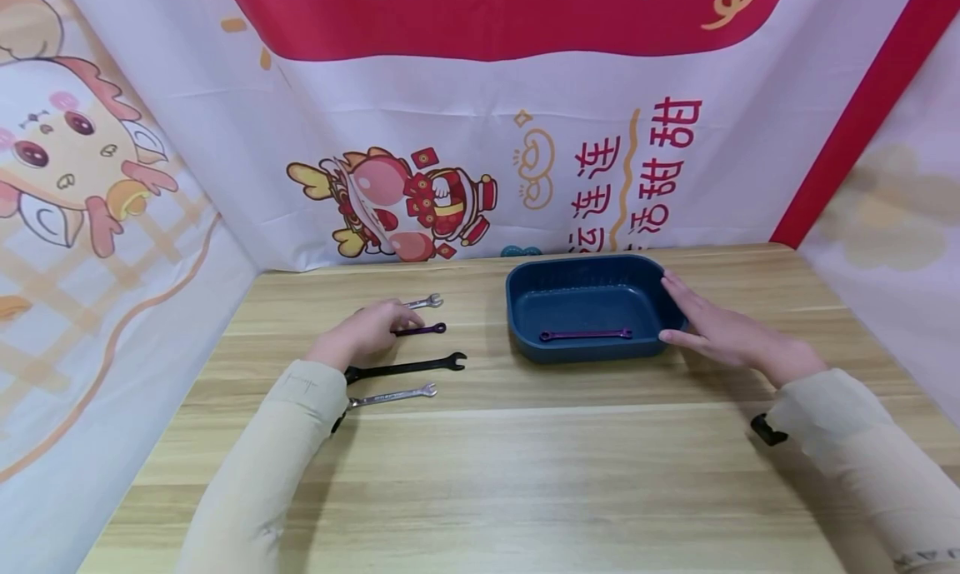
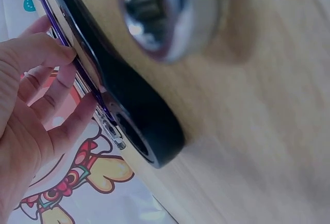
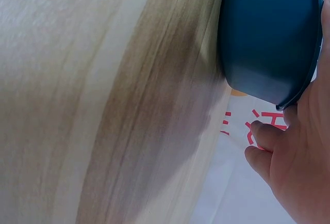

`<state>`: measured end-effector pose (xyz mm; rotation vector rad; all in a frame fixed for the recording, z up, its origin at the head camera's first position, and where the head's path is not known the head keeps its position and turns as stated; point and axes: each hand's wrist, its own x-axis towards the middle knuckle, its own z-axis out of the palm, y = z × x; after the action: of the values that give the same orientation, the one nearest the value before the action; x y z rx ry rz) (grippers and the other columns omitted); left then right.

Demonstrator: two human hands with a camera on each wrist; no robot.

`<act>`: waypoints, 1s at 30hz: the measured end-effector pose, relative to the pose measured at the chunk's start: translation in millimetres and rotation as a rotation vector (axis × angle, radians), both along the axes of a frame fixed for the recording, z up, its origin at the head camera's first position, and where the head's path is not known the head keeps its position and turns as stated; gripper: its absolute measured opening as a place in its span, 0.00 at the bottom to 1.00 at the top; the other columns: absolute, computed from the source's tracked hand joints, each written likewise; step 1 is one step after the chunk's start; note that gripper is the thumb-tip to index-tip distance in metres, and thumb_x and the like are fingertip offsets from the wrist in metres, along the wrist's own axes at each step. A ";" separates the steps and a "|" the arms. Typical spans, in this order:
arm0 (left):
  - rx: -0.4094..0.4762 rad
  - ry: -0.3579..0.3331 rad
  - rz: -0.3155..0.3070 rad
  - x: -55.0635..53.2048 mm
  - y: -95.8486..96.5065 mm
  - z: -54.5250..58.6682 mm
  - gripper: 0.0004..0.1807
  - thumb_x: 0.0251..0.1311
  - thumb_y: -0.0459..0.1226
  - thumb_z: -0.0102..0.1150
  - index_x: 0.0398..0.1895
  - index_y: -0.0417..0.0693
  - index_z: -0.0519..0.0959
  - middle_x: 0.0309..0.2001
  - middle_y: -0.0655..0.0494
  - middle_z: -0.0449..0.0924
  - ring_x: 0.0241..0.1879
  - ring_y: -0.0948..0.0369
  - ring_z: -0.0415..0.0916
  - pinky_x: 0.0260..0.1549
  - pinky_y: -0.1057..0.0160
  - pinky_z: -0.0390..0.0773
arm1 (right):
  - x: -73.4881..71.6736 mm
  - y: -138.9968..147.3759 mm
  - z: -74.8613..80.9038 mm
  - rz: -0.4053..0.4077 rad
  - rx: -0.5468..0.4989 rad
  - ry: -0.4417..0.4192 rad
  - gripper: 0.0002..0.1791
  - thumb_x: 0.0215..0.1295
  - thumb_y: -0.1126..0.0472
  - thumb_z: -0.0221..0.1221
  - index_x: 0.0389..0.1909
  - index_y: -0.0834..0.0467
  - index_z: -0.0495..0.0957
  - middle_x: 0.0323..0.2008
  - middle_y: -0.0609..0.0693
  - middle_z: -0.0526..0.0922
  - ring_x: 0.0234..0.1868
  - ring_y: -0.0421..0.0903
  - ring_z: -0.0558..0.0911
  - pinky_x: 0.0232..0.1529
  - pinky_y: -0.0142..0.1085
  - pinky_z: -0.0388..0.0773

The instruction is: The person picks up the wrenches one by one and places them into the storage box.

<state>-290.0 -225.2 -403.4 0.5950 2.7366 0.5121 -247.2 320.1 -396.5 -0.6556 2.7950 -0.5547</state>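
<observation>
At the left of the table my left hand (image 1: 365,328) pinches a purple wrench (image 1: 426,330) between thumb and fingers. The left wrist view shows the thumb (image 2: 62,52) on one side of that wrench and fingertips on the other. Behind it lies a silver wrench (image 1: 426,301), partly covered by the hand. A larger black wrench (image 1: 408,366) and another silver wrench (image 1: 393,395) lie nearer, their left ends by my sleeve. My right hand (image 1: 723,332) touches the right end of a dark blue bin (image 1: 592,353), fingers extended along its rim. Inside the bin lies another purple wrench (image 1: 585,335).
The wooden table (image 1: 540,482) reaches back to a printed cloth (image 1: 450,99) hanging behind it. More printed cloth hangs at the left and right sides. A black wrist strap piece (image 1: 768,430) shows under the right sleeve.
</observation>
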 end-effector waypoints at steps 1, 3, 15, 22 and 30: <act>-0.001 0.001 -0.006 -0.2 -0.2 -0.2 0.29 0.61 0.17 0.51 0.60 0.47 0.83 0.57 0.46 0.80 0.60 0.46 0.76 0.61 0.43 0.73 | 0.0 0.2 0.0 0.000 0.000 0.000 0.52 0.76 0.43 0.55 0.82 0.61 0.33 0.81 0.64 0.34 0.78 0.68 0.43 0.70 0.67 0.48; -0.007 0.004 -0.017 -0.3 -0.8 -0.5 0.28 0.61 0.17 0.52 0.60 0.47 0.83 0.57 0.46 0.80 0.60 0.47 0.76 0.61 0.43 0.73 | -0.2 0.4 -0.2 -0.001 0.000 -0.003 0.52 0.76 0.42 0.55 0.82 0.61 0.33 0.81 0.63 0.33 0.78 0.68 0.43 0.71 0.67 0.48; -0.033 0.011 -0.042 -0.9 0.2 2.4 0.28 0.59 0.19 0.57 0.62 0.47 0.82 0.49 0.49 0.79 0.49 0.52 0.75 0.56 0.48 0.77 | -2.7 1.1 -0.3 -0.004 -0.001 -0.014 0.53 0.75 0.42 0.55 0.83 0.59 0.31 0.81 0.62 0.32 0.79 0.67 0.42 0.70 0.67 0.48; -0.032 0.003 -0.050 0.0 0.9 3.5 0.28 0.57 0.19 0.58 0.61 0.46 0.82 0.47 0.48 0.79 0.48 0.52 0.75 0.54 0.48 0.77 | -1.0 0.0 0.5 -0.005 -0.006 -0.018 0.53 0.75 0.43 0.56 0.82 0.60 0.32 0.81 0.63 0.33 0.79 0.68 0.42 0.70 0.67 0.48; -0.033 -0.005 -0.041 1.2 1.3 3.7 0.29 0.56 0.19 0.59 0.62 0.46 0.82 0.49 0.47 0.80 0.50 0.51 0.76 0.57 0.47 0.76 | 0.6 -0.8 0.4 -0.017 0.005 -0.022 0.53 0.75 0.42 0.55 0.83 0.59 0.32 0.81 0.63 0.34 0.79 0.68 0.43 0.70 0.67 0.49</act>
<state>-288.8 -223.9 -399.7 0.6388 2.7168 0.4573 -246.6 319.3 -396.1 -0.6211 2.7836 -0.5542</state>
